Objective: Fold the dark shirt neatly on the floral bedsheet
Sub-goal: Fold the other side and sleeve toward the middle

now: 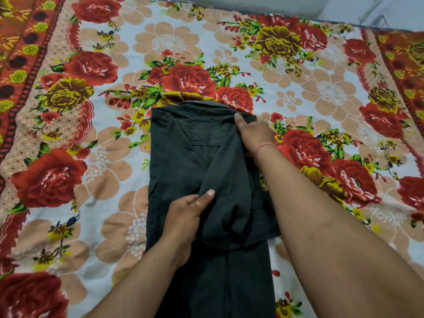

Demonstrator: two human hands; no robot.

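Note:
The dark shirt lies lengthwise on the floral bedsheet, collar at the far end, both sides folded inward into a narrow strip. My left hand pinches a fold of a sleeve near the shirt's middle, thumb on top. My right hand grips the shirt's right shoulder edge near the collar, thumb pressed on the cloth. A thin red thread circles my right wrist. The shirt's lower part runs toward me between my forearms.
The bedsheet, printed with red and yellow roses on white and peach, spreads wide on both sides of the shirt. Its red patterned borders run along the left and right. A pale wall and floor strip shows beyond the far right corner.

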